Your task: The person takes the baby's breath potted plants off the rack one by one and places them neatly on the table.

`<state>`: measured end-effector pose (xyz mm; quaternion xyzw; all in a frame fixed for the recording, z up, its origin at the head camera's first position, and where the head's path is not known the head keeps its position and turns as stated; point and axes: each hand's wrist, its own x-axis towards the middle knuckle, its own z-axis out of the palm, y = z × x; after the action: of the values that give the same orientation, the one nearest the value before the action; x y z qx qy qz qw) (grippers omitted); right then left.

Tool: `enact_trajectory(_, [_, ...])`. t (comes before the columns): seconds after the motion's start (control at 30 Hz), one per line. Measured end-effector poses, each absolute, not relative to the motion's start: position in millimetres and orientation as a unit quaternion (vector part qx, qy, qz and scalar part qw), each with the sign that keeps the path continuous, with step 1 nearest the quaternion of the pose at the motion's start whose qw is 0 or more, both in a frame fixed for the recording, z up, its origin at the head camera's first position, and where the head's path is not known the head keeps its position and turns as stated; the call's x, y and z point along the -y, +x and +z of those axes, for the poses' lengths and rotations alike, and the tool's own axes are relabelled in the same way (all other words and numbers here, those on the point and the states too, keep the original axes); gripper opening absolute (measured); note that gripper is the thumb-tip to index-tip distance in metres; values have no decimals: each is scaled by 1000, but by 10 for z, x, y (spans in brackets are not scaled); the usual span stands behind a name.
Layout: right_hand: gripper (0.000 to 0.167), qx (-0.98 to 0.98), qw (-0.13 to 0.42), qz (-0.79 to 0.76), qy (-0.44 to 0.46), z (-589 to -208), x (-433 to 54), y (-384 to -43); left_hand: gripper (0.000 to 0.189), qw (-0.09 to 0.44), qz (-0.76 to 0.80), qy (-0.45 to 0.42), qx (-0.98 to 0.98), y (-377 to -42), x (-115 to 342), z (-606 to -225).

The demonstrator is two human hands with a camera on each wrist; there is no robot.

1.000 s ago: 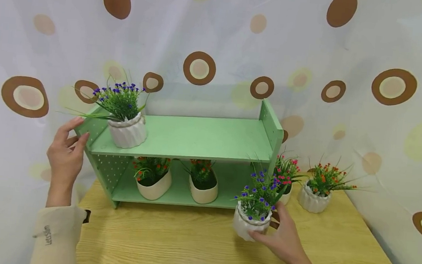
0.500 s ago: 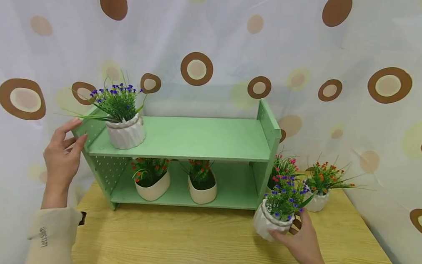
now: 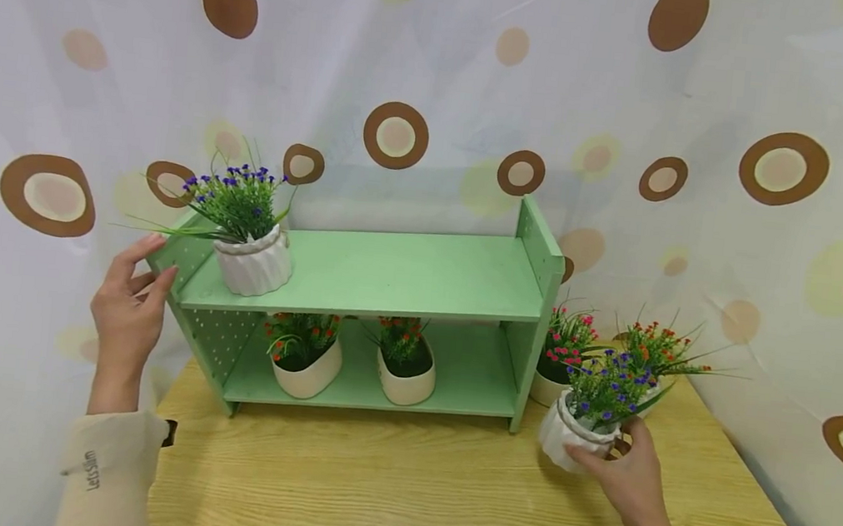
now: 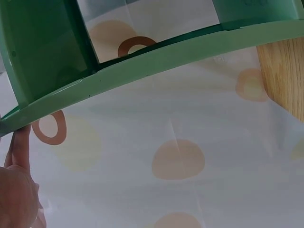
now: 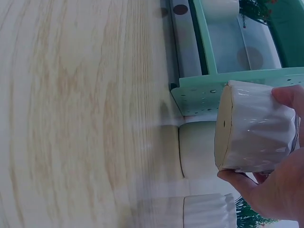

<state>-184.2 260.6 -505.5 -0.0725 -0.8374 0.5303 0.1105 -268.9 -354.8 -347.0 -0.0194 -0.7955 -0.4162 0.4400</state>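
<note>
My right hand point(image 3: 636, 478) holds a white fluted flower pot point(image 3: 575, 435) with blue-purple artificial flowers. The thumb and fingers are around its side, and the right wrist view shows its bare base point(image 5: 224, 126) off the wooden table. My left hand point(image 3: 127, 317) rests its fingertips against the upper left side panel of a green two-tier shelf point(image 3: 390, 273). In the left wrist view a straight finger point(image 4: 21, 145) touches the panel's edge. A similar white pot with purple flowers point(image 3: 253, 263) stands on the top tier's left end.
Two cream pots with red flowers, the left pot point(image 3: 309, 370) and the right pot point(image 3: 407, 379), sit on the lower tier. Right of the shelf stand a cream pot with pink flowers point(image 3: 548, 389) and an orange-flowered plant point(image 3: 658, 346), partly hidden. Behind hangs a patterned curtain point(image 3: 454, 65).
My right hand has carried the purple-flowered pot rightwards, from in front of the shelf's right end to before the pink and orange plants. My left hand stays at the shelf's left panel.
</note>
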Motion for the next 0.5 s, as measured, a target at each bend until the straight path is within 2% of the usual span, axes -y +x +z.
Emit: enact_trajectory(0.5, [93,835,102,534,-86,-5137,-2632,-1907,43,449,-413,-32,792,-2699,3536,-3480])
